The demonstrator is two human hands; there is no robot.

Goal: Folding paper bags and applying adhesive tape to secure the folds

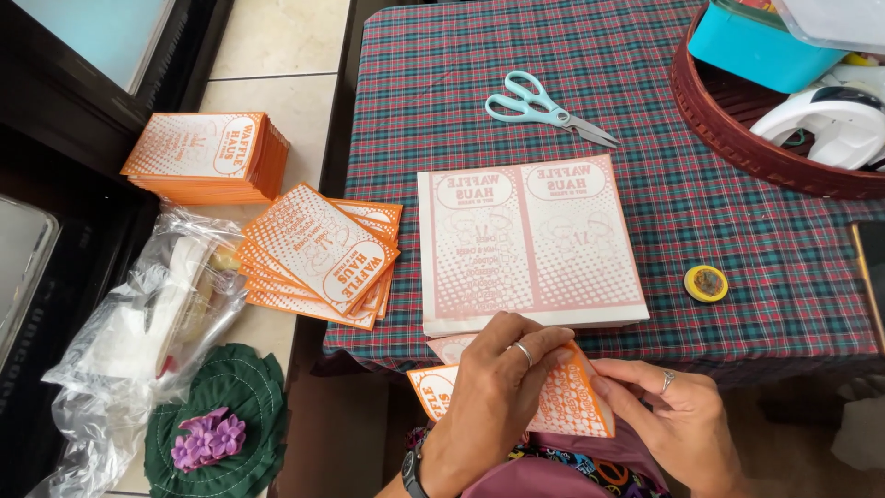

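Two hands: both meet at the near edge of the scene, below the worktop point(737, 231) with its plaid cloth.
Left hand point(493, 387): comes up from the near side, back of the hand toward the camera, a ring on one finger and a watch at the wrist; its fingers lie pressed together flat over the orange paper bag point(562, 406), thumb hidden beneath.
Right hand point(668, 406): enters from the near right, palm turned partly up, a ring on one finger; thumb and forefinger pinch the bag's right edge.
Bag position: held between both hands just off the worktop's near edge, over the lap.
Bag axis: long axis runs left to right, tilted slightly, left end nearer the camera's left, right corner pointing down to the near right.
Bag look: flat paper, orange with a white dotted pattern and a white oval label at the left end; the middle is hidden under the left hand.
Pale sheet stack point(530, 244): lies on the worktop just beyond the hands, faded side up.
Scissors point(544, 106): pale blue handles, farther back.
Round tin point(706, 283): small, yellow, right of the stack.
Fanned bags point(318, 258): left, overhanging the worktop's edge.
Neat bag pile point(207, 157): far left.
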